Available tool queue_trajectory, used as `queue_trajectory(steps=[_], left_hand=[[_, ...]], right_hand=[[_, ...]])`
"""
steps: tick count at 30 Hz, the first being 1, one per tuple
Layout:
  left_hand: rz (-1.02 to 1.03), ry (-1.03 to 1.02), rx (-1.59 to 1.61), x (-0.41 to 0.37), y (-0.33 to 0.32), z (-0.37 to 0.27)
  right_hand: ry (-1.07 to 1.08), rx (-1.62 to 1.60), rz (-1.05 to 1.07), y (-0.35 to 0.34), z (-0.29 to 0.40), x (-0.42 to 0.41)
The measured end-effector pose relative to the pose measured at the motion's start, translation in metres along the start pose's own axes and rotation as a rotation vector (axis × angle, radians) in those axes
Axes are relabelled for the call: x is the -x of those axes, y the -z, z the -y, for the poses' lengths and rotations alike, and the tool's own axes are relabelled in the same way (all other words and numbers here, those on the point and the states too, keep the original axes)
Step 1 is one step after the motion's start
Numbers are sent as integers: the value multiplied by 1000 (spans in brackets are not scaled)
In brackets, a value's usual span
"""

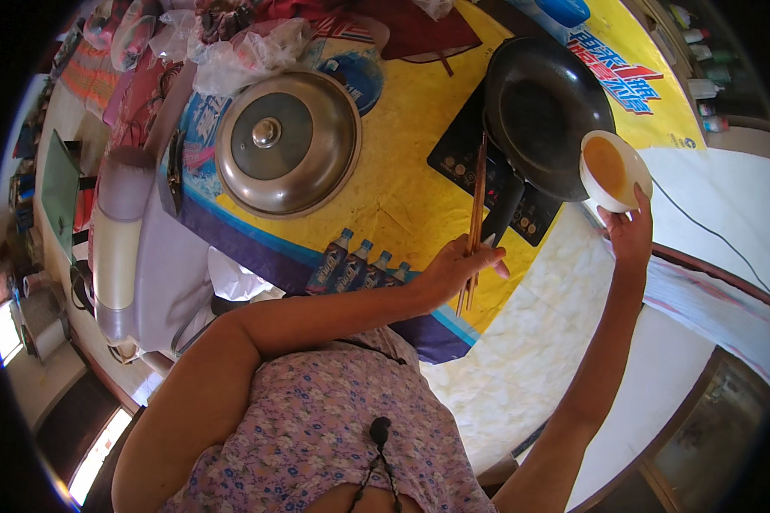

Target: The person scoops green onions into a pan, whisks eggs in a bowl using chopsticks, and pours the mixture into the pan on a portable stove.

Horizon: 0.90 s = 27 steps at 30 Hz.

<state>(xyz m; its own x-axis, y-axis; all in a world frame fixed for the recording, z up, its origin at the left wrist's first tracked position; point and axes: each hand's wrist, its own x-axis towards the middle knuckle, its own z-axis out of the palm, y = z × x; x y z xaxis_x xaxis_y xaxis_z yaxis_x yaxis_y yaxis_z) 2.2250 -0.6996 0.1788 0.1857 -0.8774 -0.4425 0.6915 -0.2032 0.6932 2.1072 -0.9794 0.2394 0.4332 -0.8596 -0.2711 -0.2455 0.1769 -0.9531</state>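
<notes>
My left hand (465, 269) grips a pair of wooden chopsticks (479, 192), whose far ends reach the near-left rim of a black wok (542, 109). The wok's dark handle (508, 208) runs down close to my fingers; I cannot tell whether they touch it. A black induction cooker (457, 144) with lit marks on its panel lies under the wok. At the wok's right rim, my right hand (629, 224) holds a white bowl (638, 176) from below and the side. The bowl leans toward the wok, and orange-yellow liquid (604, 168) shows inside it.
A large steel pan lid (289, 183) with a glass centre sits left on the yellow printed table cover (391, 173). Clear plastic bags (250, 58) and a dark red cloth (423, 35) lie behind. A cable (712, 224) runs along the right. A padded seat (147, 256) stands left.
</notes>
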Motion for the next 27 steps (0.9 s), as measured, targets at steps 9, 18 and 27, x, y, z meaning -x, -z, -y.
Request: queue_trajectory(steps=[9, 18, 27], left_hand=[[-42, 10, -82, 4, 1, -2], [-40, -57, -115, 1, 2, 4], [-23, -73, -106, 0, 4, 9]], right_hand=[[-57, 209, -112, -31, 33, -49], [222, 703, -205, -43, 84, -73], [722, 1177, -175, -69, 140, -51]])
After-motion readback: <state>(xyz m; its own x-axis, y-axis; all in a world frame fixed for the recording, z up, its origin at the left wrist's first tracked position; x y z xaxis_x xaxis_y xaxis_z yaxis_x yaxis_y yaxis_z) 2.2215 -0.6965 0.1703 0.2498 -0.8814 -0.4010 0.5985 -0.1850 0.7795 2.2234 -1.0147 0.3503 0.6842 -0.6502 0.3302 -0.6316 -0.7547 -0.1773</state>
